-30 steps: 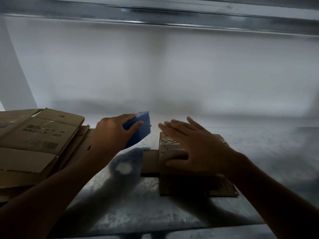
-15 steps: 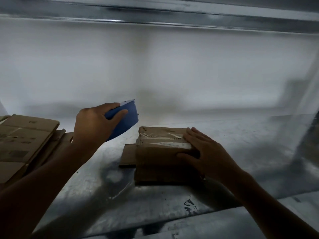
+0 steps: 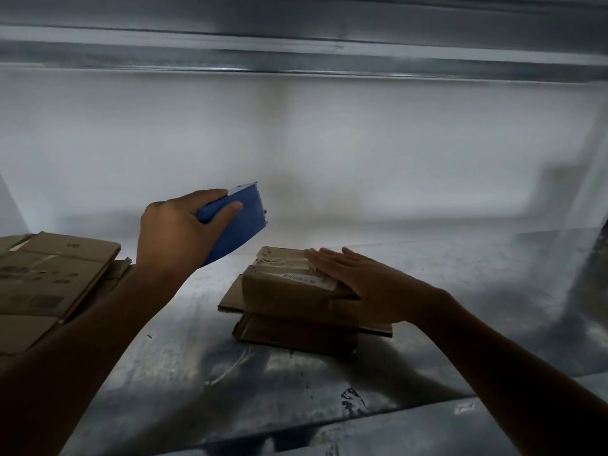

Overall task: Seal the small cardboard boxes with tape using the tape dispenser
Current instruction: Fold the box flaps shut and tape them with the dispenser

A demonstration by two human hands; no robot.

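Your left hand [image 3: 177, 232] gripped the tape dispenser [image 3: 240, 222] by its handle. The box [image 3: 283, 291] sat below and right of it, under your flat, straight-fingered right hand [image 3: 368, 287]. It looked light and easily crushed, so it was best steadied by the edges.

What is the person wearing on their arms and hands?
Nothing I can see in this dim light. The left hand and right hand have no gloves, rings or watch, and the left arm and right arm are bare, no sleeves in view.
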